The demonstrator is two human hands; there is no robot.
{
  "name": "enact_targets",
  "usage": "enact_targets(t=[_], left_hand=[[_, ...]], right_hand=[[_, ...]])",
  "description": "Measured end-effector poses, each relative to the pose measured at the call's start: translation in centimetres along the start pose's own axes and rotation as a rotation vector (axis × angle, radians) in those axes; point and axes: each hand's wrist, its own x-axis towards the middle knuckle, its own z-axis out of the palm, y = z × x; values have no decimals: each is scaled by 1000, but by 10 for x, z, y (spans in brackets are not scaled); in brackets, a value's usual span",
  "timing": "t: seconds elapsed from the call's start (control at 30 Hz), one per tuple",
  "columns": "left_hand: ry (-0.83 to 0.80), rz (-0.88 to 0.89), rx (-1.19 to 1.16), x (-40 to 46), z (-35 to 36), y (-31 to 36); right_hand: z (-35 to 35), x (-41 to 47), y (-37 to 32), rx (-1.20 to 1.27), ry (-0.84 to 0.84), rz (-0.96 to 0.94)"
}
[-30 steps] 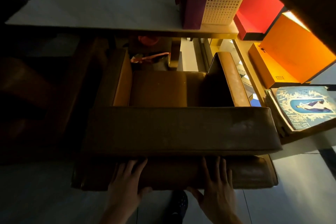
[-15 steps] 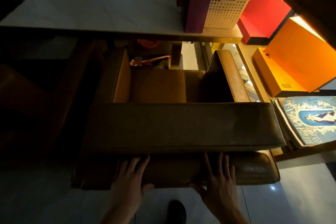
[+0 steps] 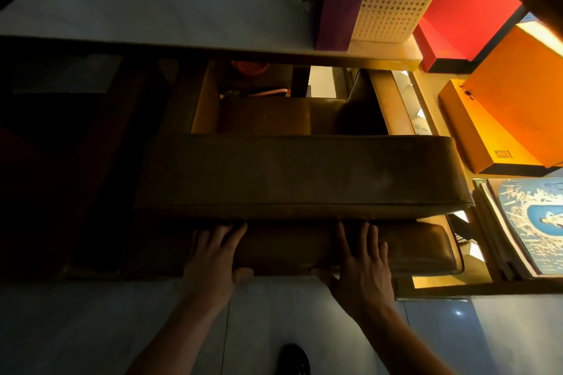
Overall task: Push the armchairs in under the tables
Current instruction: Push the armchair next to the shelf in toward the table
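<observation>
Head cam looks down over the back of a brown armchair [image 3: 298, 173], w/ its seat facing the far side toward a white-topped table [image 3: 152, 6]. Both hands sit flat on the lower rear cushion roll, just under the backrest's overhang: left hand [image 3: 213, 256] toward the middle-left, right hand [image 3: 362, 259] right of centre, fingers straight and spread, thumbs hooked under the roll's near edge. Nothing is gripped; palms press, which suits a shove fwd rather than a lift. Hands spaced apart, prob so the chair tracks straight and doesn't swivel.

Chair's front: armrest tips and seat edge already lie under the table's near edge; backrest and most of the seat are out on the near side. So, by my read, the push is partway, more travel needed.

On the table's right end stand a purple bag [image 3: 332, 0] and a perforated white basket [image 3: 393, 6], clear of the chair's path. Right of the chair, close by: orange boxes [image 3: 515, 106], a red box [image 3: 463, 12], and a stack of blue-printed boards [image 3: 530, 222]. Risk: right armrest may scrape those if the chair drifts right. A dark shoe [image 3: 294, 359] shows on the near floor between the forearms.
</observation>
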Motion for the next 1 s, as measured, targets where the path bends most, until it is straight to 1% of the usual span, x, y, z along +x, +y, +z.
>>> enact_targets(t=[0.1,0.23,0.43,0.53,0.67,0.83,1.0], left_hand=[[-33,-25,-4,4,-4,2],[24,-10,-19,-2,-4,2],[-16,-18,-21,-14,-5,4],[-9,-11,-29,-25,-1,-1],[-30,-6,11,-27,1,-6],[41,6,25,-21,7,-8],[-30,-29,-5,-20,4,-6]], right_hand=[[-1,3,-2,-2,-3,5],[-3,1,-2,-8,-7,4],[-1,-14,-2,-7,-23,5],[4,-26,-4,-8,-48,10],[8,-30,-6,-8,-44,10],[7,-22,-6,-15,-51,29],[6,-23,-7,-38,-59,43]])
